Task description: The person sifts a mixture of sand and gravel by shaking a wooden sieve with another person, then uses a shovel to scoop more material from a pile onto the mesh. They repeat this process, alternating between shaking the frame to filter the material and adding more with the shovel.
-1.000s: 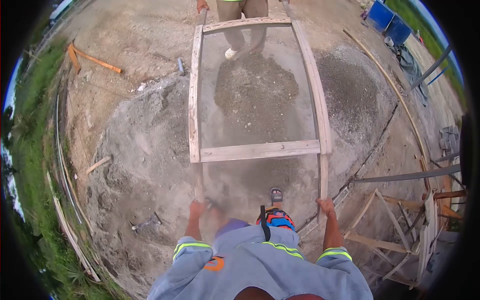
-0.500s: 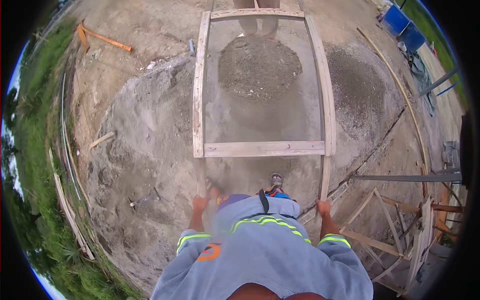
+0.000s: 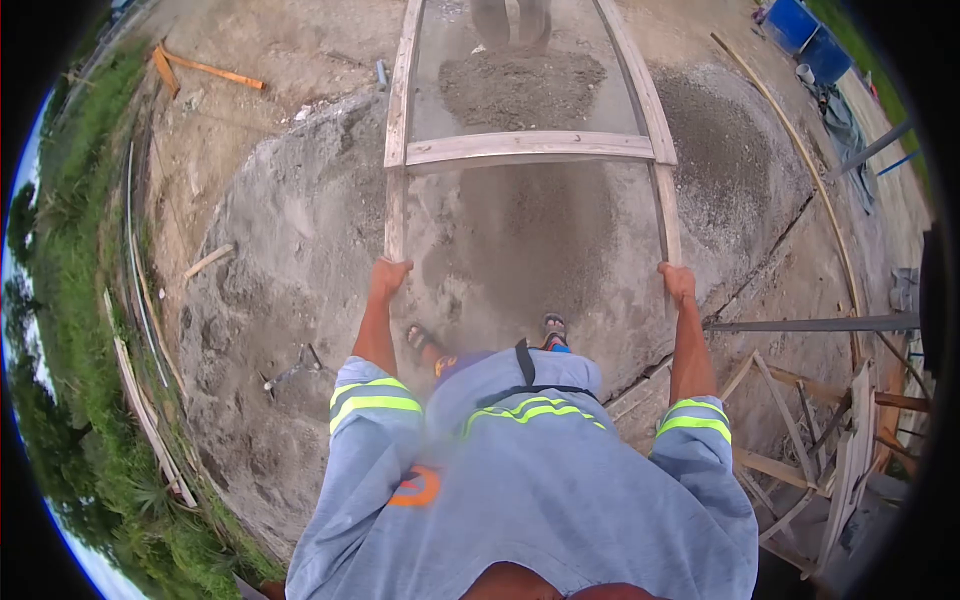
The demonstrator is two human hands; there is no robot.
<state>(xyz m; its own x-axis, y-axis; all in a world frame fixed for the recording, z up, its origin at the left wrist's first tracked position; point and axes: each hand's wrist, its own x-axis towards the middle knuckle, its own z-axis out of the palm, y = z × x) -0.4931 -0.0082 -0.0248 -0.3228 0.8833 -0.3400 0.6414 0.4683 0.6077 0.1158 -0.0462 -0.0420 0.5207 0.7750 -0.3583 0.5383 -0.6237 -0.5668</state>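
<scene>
A wood-framed sand sieve [image 3: 530, 147] with a fine mesh stretches out in front of me. My left hand [image 3: 390, 275] is wrapped round the end of its left wooden handle. Round the end of the right handle, my right hand [image 3: 678, 281] is closed. Both arms reach forward, well apart. A heap of grey-brown gravelly sand [image 3: 520, 88] lies on the mesh toward the far end. Below the frame's near crossbar, a darker patch of fine sand [image 3: 540, 230] covers the ground. The sieve's far end is cut off by the view.
Another person's legs [image 3: 510, 22] show beyond the sieve. Dark gravel [image 3: 715, 160] is piled at right, near a long pole [image 3: 790, 140]. Wooden trestles [image 3: 820, 450] stand lower right, blue barrels [image 3: 808, 38] upper right. A grey sand mound [image 3: 270, 260] spreads left, with a wood stick [image 3: 209, 260].
Both my hands have pushed the sieve forward, away from my body, and my arms are now stretched out. The sand heap on the mesh looks shorter and nearer the top of the view.
</scene>
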